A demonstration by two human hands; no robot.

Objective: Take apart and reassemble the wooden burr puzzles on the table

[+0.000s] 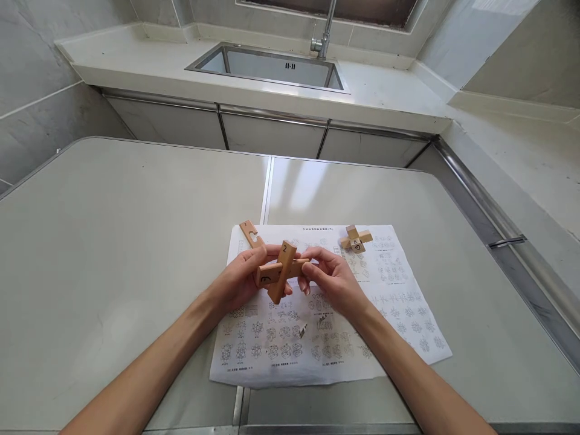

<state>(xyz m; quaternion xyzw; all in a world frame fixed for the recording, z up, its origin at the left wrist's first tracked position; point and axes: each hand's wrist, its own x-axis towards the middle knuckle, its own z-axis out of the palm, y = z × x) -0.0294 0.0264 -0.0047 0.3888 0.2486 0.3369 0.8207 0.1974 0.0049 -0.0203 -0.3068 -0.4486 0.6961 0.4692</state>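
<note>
Wooden puzzle cross is held in the air just above the instruction sheet, between both hands, at the middle of the view. Left hand is curled around the left end of the flat bar, fingers closed on it. Right hand pinches the right end of the same bar with thumb and fingertips.

Step in hand, as a judgement: two notched bars are being seated into each other at the crossing. A next move would call for holding the joint square and lining up the notches before anything else slides in.

Look of the thing: pale wood, square-section bars, one tilted near upright and marked 2, one lying across it with a dark mark I cannot read.

Further out on the sheet: a loose notched bar marked 1, just beyond the left hand, and a small joined cross beyond the right hand, apart from both hands. The sheet lies flat on the grey surface. Far back: sink with a tap.
</note>
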